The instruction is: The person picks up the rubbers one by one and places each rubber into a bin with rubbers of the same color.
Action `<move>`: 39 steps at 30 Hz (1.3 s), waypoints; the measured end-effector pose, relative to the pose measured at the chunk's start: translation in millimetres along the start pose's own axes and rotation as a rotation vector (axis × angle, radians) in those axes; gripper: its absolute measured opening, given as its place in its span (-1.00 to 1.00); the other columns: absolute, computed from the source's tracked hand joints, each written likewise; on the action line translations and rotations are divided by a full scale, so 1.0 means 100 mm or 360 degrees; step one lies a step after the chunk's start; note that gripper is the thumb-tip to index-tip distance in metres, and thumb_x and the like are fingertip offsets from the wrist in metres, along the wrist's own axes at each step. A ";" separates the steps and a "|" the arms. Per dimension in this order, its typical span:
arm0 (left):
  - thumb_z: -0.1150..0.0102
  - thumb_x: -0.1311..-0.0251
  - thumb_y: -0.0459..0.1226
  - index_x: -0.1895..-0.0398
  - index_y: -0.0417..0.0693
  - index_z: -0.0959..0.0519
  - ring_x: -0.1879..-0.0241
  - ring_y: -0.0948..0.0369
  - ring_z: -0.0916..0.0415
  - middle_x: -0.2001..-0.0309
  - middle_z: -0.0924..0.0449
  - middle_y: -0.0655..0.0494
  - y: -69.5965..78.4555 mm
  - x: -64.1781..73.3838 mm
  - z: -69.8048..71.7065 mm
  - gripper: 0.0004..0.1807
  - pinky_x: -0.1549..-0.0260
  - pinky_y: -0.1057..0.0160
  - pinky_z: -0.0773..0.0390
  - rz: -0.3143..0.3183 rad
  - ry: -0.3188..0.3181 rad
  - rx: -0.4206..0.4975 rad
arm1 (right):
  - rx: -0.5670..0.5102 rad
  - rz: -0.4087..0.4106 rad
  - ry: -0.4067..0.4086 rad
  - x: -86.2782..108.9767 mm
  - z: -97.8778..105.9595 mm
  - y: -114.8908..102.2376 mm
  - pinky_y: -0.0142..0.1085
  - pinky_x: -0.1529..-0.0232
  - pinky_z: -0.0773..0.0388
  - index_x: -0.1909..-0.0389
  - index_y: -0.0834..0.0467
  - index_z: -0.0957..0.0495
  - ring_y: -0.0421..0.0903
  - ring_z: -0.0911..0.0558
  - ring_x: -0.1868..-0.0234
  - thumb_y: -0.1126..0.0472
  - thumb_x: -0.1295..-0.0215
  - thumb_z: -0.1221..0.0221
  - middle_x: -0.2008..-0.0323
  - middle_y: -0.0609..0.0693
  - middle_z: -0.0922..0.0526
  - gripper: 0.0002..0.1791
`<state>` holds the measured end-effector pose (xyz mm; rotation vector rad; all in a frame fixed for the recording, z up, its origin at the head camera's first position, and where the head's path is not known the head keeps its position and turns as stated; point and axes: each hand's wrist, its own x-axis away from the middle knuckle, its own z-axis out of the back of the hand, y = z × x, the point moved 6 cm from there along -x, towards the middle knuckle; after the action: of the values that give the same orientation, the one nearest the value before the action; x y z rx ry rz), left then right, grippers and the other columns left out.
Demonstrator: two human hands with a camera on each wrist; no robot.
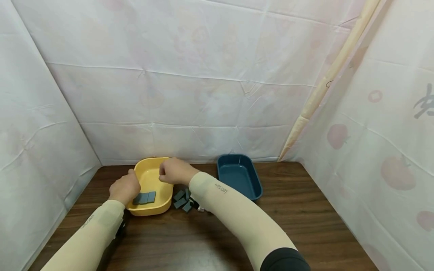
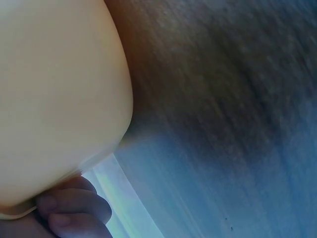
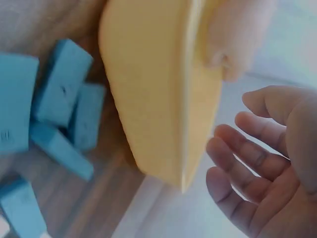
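Note:
My left hand [image 1: 125, 188] grips the left rim of the yellow plastic tray [image 1: 163, 206]; in the left wrist view its fingers [image 2: 81, 206] curl at the tray's edge. My right hand [image 1: 178, 171] hovers over the tray's right rim, fingers loosely bent and holding nothing, as the right wrist view shows. Inside the tray, blue-grey rectangular blocks [image 1: 145, 198] lie side by side near the front left. More loose blocks [image 3: 64, 84] lie in a jumble on the table just right of the tray, some hidden behind the right forearm in the head view.
A dark blue tray [image 1: 239, 175] stands at the back of the brown wooden table [image 1: 291, 218], right of the yellow one. Small white bits [image 1: 201, 209] show beside the right forearm. White printed sheets [image 1: 190, 94] hang close behind and along both sides.

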<state>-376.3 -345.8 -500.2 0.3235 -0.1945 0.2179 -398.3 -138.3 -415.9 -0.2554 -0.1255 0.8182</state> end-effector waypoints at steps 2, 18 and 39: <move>0.14 -0.69 -0.35 -0.70 -0.60 0.03 0.40 -0.12 -0.65 0.32 -0.69 -0.26 0.05 0.08 0.05 -0.29 0.39 -0.09 -0.63 -0.0017 0.0004 0.0011 | -0.0063 -0.0023 0.0008 0.05 0.07 0.11 -0.35 0.33 -0.52 0.34 -0.07 -0.74 -0.24 -0.56 0.46 0.08 -0.65 -0.29 0.41 -0.19 -0.72 -0.74; 0.20 -0.69 -0.36 -0.70 -0.62 0.08 0.40 -0.11 -0.62 0.34 -0.67 -0.25 0.07 0.15 0.08 -0.29 0.39 -0.05 -0.61 -0.0019 0.0014 -0.0006 | 0.0106 -0.0201 -0.0218 0.48 0.01 0.71 -0.29 0.30 -0.62 0.41 0.00 -0.71 -0.20 -0.62 0.45 0.03 -0.48 -0.54 0.46 -0.14 -0.71 -0.72; 0.18 -0.70 -0.36 -0.68 -0.60 0.03 0.35 -0.13 -0.65 0.25 -0.67 -0.31 0.07 0.10 0.05 -0.33 0.35 -0.08 -0.65 0.0014 -0.0008 -0.0014 | 0.0449 -0.0307 -0.0434 0.64 -0.37 0.74 -0.28 0.47 -0.45 0.36 -0.07 -0.58 -0.21 -0.48 0.54 0.04 -0.40 -0.56 0.53 -0.18 -0.55 -0.70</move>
<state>-369.4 -339.5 -491.6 0.3145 -0.2017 0.2246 -399.4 -48.7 -470.9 0.1345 -0.2834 0.6658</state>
